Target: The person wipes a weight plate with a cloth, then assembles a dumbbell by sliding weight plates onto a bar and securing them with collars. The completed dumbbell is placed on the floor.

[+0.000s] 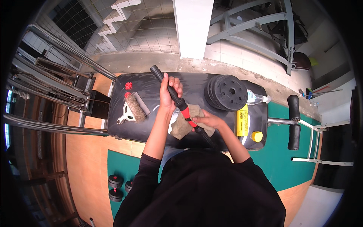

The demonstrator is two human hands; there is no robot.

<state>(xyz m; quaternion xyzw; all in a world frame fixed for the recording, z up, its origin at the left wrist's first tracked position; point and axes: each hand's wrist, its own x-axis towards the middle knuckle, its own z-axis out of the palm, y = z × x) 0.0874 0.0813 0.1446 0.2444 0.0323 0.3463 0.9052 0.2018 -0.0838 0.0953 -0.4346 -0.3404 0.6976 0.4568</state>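
A dumbbell bar, black and ribbed at both ends with a red and black middle, slants across my body above the padded bench. My left hand is wrapped round its upper part. Lower down, my right hand grips a greyish-brown cloth that lies against the bar; the fingers are partly hidden. Left of the bar, a white-handled brush with brown bristles rests on the bench, close to small red star-shaped collars. To the right sits a stack of black weight plates.
The black bench also carries a clear plastic bottle, a yellow container and a yellow cap. Dumbbells stand on the green mat at lower left. Metal rails flank the left side; padded rollers stand at right.
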